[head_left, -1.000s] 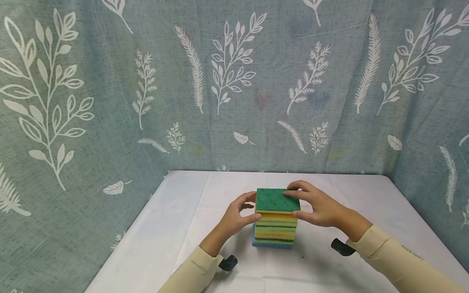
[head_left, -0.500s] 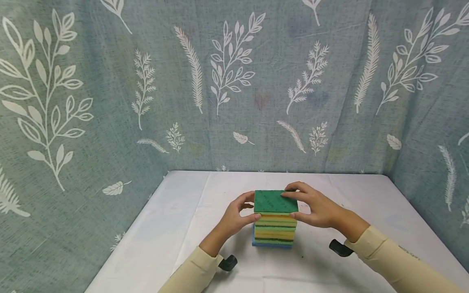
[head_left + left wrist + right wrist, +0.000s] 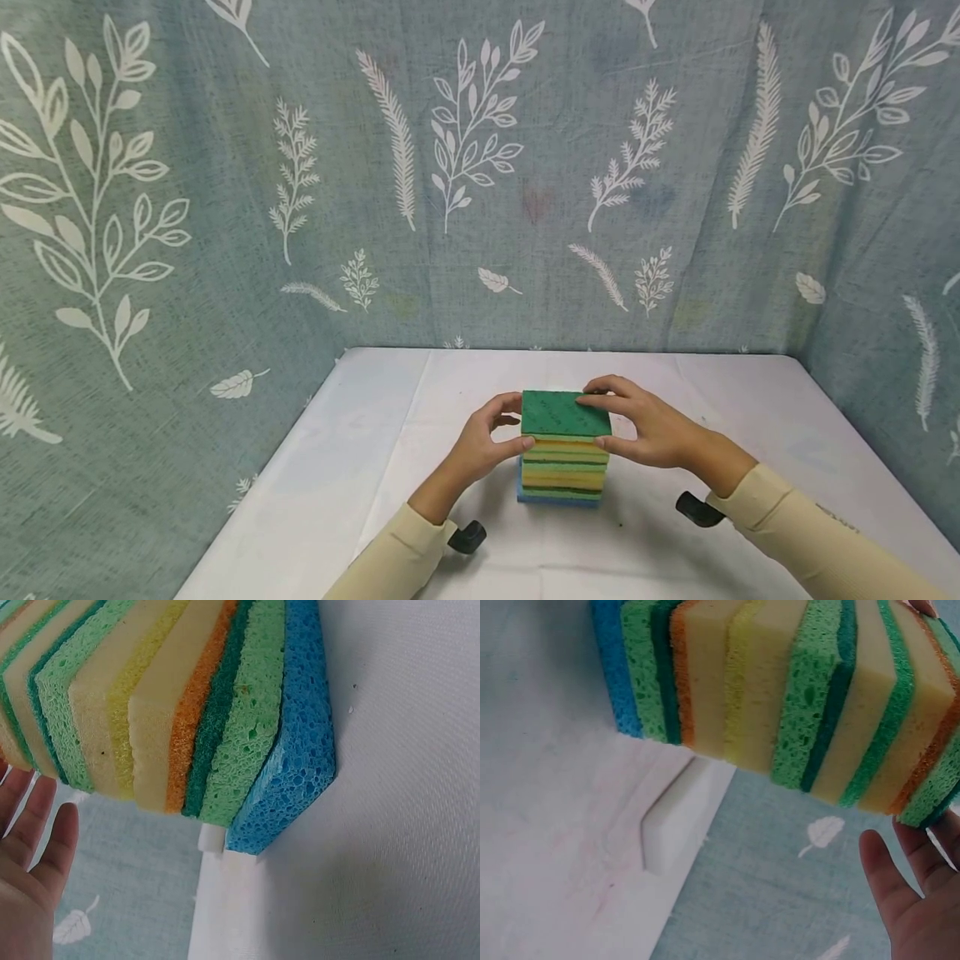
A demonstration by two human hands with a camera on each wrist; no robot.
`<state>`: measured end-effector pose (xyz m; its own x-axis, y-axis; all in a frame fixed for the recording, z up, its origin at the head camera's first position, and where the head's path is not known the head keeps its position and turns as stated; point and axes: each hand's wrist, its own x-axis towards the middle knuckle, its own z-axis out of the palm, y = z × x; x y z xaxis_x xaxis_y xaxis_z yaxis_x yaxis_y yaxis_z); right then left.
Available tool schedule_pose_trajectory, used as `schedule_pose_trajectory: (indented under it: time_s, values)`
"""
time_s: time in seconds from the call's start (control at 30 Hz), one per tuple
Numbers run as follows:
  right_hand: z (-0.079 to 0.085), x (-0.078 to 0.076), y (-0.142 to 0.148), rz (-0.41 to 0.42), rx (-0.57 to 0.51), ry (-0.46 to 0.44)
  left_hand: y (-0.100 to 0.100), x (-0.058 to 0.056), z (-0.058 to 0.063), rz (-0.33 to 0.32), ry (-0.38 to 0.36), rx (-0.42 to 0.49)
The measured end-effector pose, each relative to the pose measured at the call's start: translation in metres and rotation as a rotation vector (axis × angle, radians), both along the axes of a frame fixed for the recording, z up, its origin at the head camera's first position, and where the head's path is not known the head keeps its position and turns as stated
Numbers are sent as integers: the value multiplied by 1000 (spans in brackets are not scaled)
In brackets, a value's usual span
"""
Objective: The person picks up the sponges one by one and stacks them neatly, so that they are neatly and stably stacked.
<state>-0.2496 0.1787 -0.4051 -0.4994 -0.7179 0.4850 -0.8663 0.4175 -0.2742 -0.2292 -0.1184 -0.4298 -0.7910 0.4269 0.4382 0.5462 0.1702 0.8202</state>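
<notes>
A tall stack of sponges (image 3: 564, 479) in green, cream, yellow and orange layers stands on the white table. At its bottom is a blue sponge (image 3: 292, 772); on top lies a green scouring sponge (image 3: 562, 412), square over the pile. My left hand (image 3: 483, 442) holds the upper left side, thumb at the front corner and fingers toward the back. Over the right side, my right hand (image 3: 648, 425) holds the top sponge, thumb at its front right corner and a fingertip on its upper face. In the right wrist view, fingertips (image 3: 911, 832) meet the top sponge's edge.
White cloth covers the table (image 3: 390, 483), which ends at a grey-green leaf-patterned curtain (image 3: 480, 183) behind and at both sides. A pale block-like shape (image 3: 679, 817) shows beyond the stack in the right wrist view. Black wrist-camera mounts (image 3: 467, 538) hang below both sleeves.
The right hand and the top sponge have shifted slightly left and down, bringing the sponge in line with the stack. The left hand has stayed nearly still.
</notes>
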Motion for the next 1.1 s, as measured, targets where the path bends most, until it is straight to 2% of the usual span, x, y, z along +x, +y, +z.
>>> schedule_pose_trajectory:
  time_s: [0.33,1.1]
  values:
    - [-5,0,1,0,-11,-40,1,3,2,-1,-16,-16]
    - [-5,-1,4,-16,-20,-51,0,0,0,-4,0,-4]
